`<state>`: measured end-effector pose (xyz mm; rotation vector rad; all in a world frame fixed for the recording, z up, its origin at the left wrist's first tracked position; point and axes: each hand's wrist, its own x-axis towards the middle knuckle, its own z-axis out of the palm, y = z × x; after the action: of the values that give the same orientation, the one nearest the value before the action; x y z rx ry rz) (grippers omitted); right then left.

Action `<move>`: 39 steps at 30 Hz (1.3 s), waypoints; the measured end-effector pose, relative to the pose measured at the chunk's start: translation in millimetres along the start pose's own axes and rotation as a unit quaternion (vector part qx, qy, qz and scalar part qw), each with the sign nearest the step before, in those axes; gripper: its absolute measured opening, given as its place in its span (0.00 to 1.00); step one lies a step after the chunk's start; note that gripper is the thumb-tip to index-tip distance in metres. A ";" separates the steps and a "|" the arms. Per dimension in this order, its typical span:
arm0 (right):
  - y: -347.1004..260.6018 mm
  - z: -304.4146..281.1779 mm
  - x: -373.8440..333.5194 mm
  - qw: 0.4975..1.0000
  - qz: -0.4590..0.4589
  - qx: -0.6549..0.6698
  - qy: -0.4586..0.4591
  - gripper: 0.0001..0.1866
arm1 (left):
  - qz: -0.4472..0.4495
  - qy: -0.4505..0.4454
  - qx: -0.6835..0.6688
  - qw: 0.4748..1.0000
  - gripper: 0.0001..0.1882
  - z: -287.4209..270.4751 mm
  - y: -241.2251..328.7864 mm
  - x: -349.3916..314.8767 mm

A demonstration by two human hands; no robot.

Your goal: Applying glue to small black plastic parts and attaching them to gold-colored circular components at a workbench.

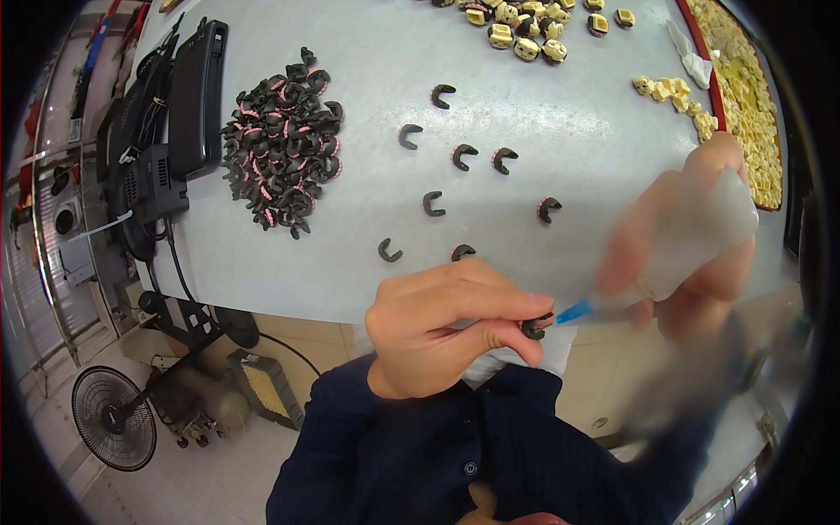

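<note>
Between the thumb and fingertips of my left hand (442,328) is a small black curved piece (535,326) with some pink on it, held just off the table's near edge. My right hand (717,254), smeared by motion, grips a whitish squeeze bottle (691,232). The bottle's blue nozzle tip (573,311) points at the black piece and is at or very near it. Beyond my hands, several similar C-shaped black pieces (465,157) lie spread out on the grey table (367,175); some show a pink beaded edge.
A heap of black and pink pieces (284,144) sits left, beside a black electronic device (197,96) with cables. Small cream-and-black figure heads (527,35) lie at the far side. A red-rimmed tray (744,96) of cream parts stands right, near a crumpled white tissue (689,54).
</note>
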<state>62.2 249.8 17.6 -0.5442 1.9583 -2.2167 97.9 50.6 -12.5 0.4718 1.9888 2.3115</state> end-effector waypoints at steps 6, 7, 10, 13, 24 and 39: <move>-0.3 2.0 2.3 1.000 -0.012 0.022 -0.003 0.15 | 0.016 -0.014 -0.035 0.999 0.15 -0.4 -0.2 3.1; 0.0 1.6 2.4 1.000 -0.012 0.021 -0.002 0.15 | 0.016 -0.014 -0.036 0.999 0.15 -0.5 -0.3 3.2; 1.4 -0.1 2.4 0.999 -0.024 0.025 -0.012 0.15 | 0.016 -0.014 -0.033 0.999 0.15 0.0 -0.6 3.6; -1.0 2.8 1.3 1.000 -0.015 0.016 0.010 0.16 | 0.012 -0.009 -0.032 0.999 0.15 -0.3 -0.4 3.0; -28.2 10.2 -1.1 0.973 0.180 -0.024 0.140 0.31 | 0.024 -0.010 -0.011 1.000 0.16 0.5 -3.4 0.4; -16.9 -7.9 -8.7 0.983 0.109 -0.089 0.117 0.30 | 0.009 -0.011 -0.010 1.000 0.16 -1.0 -2.4 3.3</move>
<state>69.8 262.6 31.9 -0.0813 2.2237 -2.0633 94.2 50.9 -14.3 0.5120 1.9573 2.3248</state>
